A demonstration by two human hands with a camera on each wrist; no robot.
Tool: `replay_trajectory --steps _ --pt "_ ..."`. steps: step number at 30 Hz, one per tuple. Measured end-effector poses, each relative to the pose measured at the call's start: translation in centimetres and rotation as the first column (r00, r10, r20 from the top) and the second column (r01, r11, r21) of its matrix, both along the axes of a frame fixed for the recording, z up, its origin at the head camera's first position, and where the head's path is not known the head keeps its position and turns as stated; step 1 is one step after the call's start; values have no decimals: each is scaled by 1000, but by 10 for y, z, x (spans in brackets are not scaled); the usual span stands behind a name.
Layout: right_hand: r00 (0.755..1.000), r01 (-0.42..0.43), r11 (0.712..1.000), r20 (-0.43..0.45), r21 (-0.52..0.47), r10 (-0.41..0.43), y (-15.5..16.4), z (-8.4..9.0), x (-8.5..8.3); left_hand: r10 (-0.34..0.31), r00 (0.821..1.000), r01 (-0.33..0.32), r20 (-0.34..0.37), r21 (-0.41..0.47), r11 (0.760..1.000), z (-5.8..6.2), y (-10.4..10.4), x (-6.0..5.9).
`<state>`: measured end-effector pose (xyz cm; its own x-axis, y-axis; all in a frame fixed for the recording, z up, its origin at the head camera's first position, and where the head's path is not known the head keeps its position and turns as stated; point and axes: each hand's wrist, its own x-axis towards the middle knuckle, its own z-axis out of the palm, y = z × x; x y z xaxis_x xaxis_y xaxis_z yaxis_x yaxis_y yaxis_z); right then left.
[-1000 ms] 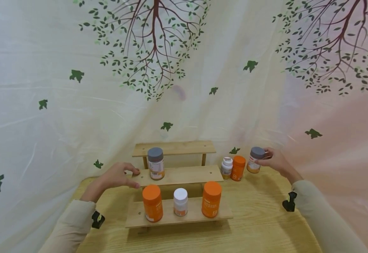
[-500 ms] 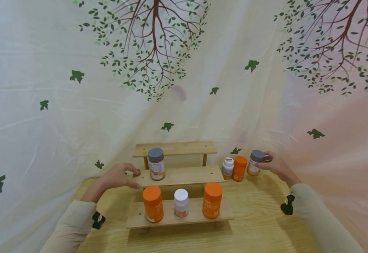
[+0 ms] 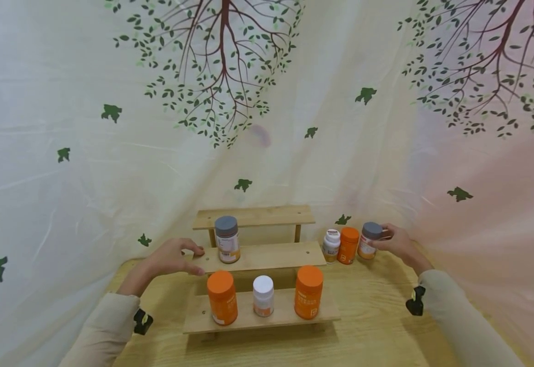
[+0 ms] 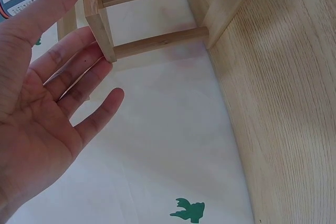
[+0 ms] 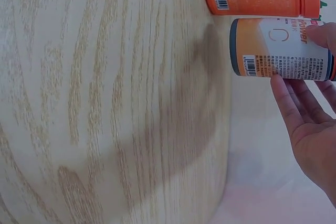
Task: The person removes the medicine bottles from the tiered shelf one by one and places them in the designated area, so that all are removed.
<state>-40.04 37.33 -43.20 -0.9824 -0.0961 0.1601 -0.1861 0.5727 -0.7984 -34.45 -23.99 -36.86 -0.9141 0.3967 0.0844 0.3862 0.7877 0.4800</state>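
Evidently, your right hand pinches the grey-lidded bottle between thumb and fingers; it stands upright between two and three o'clock from the stand's middle. Whether its base touches the table is hard to tell, and the right wrist view cuts off its lid. Your left hand, at nine o'clock, holds the wooden stand by its middle board's end, thumb and fingers widely parted, little finger free.

Just beside your held bottle, at nine o'clock, is an orange jar, then a white bottle partly hidden by the stand's corner. On the stand, another grey-lidded bottle sits at ten o'clock, its label too small to read. On the lowest board, orange-lidded jars sit at eight and four, with a white-capped bottle at six. Your sleeves run out of frame.
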Motion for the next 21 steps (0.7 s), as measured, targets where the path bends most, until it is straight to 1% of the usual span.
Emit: replay_trajectory --steps 4,11,14,21 --pt "1000 0 1000 18 3 0 0 -3 0 7 1000 -7 5 2 1000 -2 0 -1" --pt "999 -4 1000 39 -9 4 -2 -9 -2 16 1000 -16 14 7 1000 0 1 0" --pt "999 0 1000 42 -19 1 -2 -10 -3 16 1000 -16 13 4 1000 0 1 0" --pt "1000 -21 1000 22 -18 21 -3 -10 -2 5 1000 -5 5 -2 1000 0 1 1"
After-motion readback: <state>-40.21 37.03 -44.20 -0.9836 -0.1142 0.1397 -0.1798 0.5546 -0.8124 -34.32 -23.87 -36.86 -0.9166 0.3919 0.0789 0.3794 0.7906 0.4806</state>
